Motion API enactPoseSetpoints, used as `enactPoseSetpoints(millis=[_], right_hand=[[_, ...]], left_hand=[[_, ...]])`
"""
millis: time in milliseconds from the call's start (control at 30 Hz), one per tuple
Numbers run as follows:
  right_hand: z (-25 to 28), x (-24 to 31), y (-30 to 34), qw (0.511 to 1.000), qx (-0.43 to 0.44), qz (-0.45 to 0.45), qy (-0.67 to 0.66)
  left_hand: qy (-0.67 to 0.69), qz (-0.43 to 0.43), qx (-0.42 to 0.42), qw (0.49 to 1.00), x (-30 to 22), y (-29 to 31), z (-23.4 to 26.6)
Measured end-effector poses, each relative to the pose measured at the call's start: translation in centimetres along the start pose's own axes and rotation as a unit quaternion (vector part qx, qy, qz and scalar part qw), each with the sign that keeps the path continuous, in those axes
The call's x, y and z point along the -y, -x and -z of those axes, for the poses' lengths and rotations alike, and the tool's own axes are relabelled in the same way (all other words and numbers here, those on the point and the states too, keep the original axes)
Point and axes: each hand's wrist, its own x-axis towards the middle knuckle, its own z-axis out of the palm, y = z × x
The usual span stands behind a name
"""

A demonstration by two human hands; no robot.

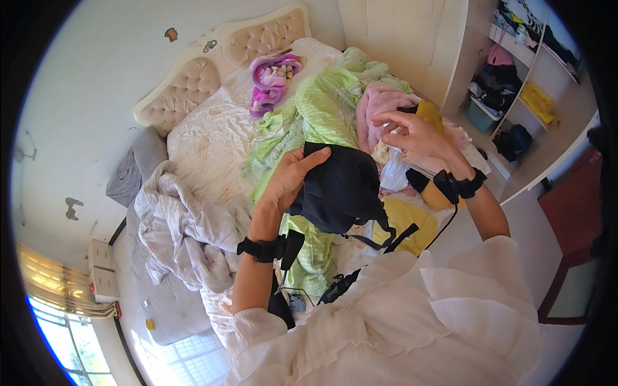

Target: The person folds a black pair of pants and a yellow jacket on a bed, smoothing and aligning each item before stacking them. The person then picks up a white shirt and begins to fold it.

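**Black cloth gripped in my left hand**

My left hand clasps the black cloth by its upper left edge, thumb on top. It spreads right of that grip, soft, matte and creased, narrow straps trailing at its lower right. My right hand is empty beside it, fingers loosely curled and apart. The cloth hides part of a crinkled, sheeny green blanket, which runs beyond my grip. Fluffy pink fleece lies by my right fingers. Left of my grip, grey bedding rumples; farthest beyond rises the button-tufted headboard.
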Motion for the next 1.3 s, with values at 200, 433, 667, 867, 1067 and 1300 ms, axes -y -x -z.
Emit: enactPoseSetpoints(millis=[200, 433, 667, 867, 1067, 1300], right_hand=[[-4.6, 4.4, -2.5, 0.963, 0.053, 0.215, 0.154], [-7.0, 5.1, -4.7, 0.950, -0.049, 0.209, 0.227], [-8.4, 5.0, -4.4, 0.909, -0.189, 0.266, 0.261], [-6.9, 5.8, -4.6, 0.924, -0.182, 0.311, 0.127], [-6.1, 7.1, -3.9, 0.945, -0.120, 0.275, 0.131], [-7.1, 7.2, -4.5, 0.973, -0.073, 0.217, -0.026]], left_hand=[[0.031, -0.051, -0.010, 0.998, -3.3, 1.4, 0.4], [0.045, -0.078, -0.018, 0.996, -4.7, 2.5, 2.1], [0.099, -0.112, 0.015, 0.989, -4.2, 3.3, 3.9], [0.046, -0.107, -0.019, 0.993, -3.9, 4.2, 5.4], [-0.057, -0.150, -0.069, 0.985, -4.0, 4.7, 6.0], [0.050, -0.215, -0.119, 0.968, -3.1, 4.1, 4.4]])
